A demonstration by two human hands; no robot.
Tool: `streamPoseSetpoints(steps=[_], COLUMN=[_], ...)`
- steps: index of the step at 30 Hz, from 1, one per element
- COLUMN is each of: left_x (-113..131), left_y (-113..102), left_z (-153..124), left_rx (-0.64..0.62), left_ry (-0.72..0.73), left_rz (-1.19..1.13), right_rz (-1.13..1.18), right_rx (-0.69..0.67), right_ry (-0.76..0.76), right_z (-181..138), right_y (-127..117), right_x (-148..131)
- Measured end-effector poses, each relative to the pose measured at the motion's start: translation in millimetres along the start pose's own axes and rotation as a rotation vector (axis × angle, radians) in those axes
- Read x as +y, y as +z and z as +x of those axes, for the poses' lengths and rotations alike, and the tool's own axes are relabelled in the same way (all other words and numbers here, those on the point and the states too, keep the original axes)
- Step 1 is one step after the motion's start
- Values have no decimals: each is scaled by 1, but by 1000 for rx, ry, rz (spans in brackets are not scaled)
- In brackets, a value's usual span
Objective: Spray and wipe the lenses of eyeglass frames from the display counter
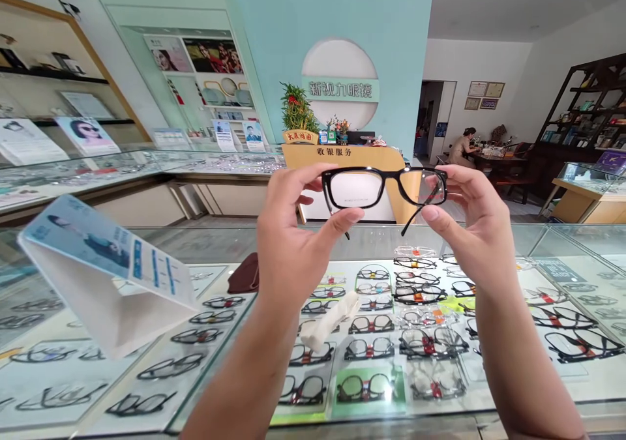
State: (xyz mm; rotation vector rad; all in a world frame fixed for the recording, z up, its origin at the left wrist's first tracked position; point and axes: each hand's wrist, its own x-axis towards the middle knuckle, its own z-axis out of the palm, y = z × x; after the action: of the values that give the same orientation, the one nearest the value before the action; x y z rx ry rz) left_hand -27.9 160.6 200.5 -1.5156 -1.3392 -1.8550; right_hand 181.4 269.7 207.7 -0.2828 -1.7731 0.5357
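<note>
I hold a pair of black-framed glasses (pixel 384 188) up at chest height, lenses facing away. My left hand (pixel 293 231) pinches the left end of the frame between thumb and fingers. My right hand (pixel 469 221) grips the right end the same way. The temples hang folded partly open behind the lenses. Below my arms lies a glass display counter (pixel 562 244) with several rows of glasses frames under the glass.
A white folded card stand (pixel 107 283) sits on the counter at the left. A rolled white cloth (pixel 327 326) and a dark red pouch (pixel 244 275) lie on the glass. A yellow cashier desk (pixel 342 160) stands beyond. A person sits at a far table (pixel 464 146).
</note>
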Motion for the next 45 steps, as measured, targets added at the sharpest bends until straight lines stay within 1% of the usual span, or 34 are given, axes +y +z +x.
streamPoseSetpoints(steps=[3,10,14,18,22,28,31,34,37,41,45], left_x=[1,3,2,1,1,4,4,4,2,-1,-4], left_y=[0,3,6,6,5,8,9,9,8,9,10], left_z=[0,-1,-2,-2,-2,-3,-4,-5,-5,-7,-7], left_rx=[38,65,100,68,39,26,56,101,106,88,108], left_ry=[24,61,55,41,72,77,93,141,175,188,234], left_rz=[50,125,134,194,200,181,196,194,165,162,191], right_rz=[-34,-127,-149,-176,-216,-279,-238,-108,18,84,99], right_rx=[-9,-11,21,67,94,89,43,-55,-137,-153,-146], right_ry=[-12,-50,-62,-64,-86,-50,8,92,172,222,233], right_z=[1,3,2,0,0,1,1,3,6,8,8], right_y=[-2,-7,-7,-7,-7,-10,-11,-11,-11,-11,-10], right_x=[1,2,1,-1,-3,-10,-9,-1,8,12,11])
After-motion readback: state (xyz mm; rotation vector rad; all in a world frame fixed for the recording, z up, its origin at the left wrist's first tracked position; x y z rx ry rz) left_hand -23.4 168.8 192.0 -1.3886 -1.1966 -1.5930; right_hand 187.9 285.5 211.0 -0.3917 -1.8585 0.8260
